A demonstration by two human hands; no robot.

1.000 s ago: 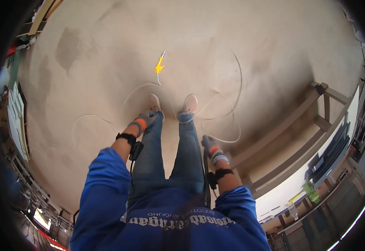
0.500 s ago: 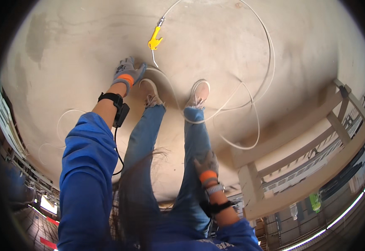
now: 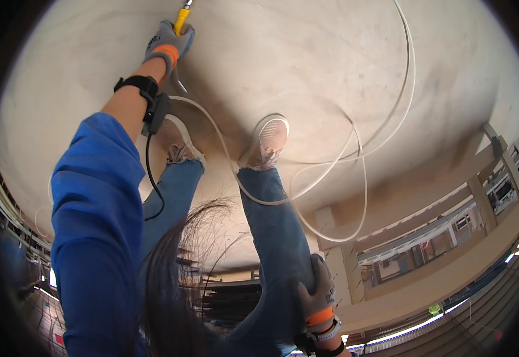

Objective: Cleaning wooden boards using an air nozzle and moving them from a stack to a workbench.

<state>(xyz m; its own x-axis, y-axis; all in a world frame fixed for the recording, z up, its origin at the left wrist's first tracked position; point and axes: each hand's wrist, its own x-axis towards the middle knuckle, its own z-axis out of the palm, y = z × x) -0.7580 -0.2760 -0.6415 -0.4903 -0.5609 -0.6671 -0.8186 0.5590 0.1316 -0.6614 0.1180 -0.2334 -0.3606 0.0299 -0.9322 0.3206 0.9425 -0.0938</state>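
Note:
At the upper left, my gloved left hand point(image 3: 169, 40) is closed around a yellow air blow gun point(image 3: 181, 20). The gun's thin metal nozzle sticks out below the glove, pointing down toward my shoe. A metal fitting shows at the gun's top, at the picture's edge; the trigger is hidden by my fingers. My gloved right hand point(image 3: 319, 291) rests on my right leg point(image 3: 277, 232), thumb apart from the fingers and nothing seen in it.
A pale air hose point(image 3: 413, 77) curves over the floor and loops in front of my right leg. At the right stands a beige frame point(image 3: 438, 285) with rails and posts. My left shoe point(image 3: 173, 140) and right shoe point(image 3: 271, 134) stand on the beige floor point(image 3: 307, 53).
My left hand has reached farther out and taken hold of the blow gun, which lay on the floor. My right hand has slid lower in the picture along my leg; the view has shifted.

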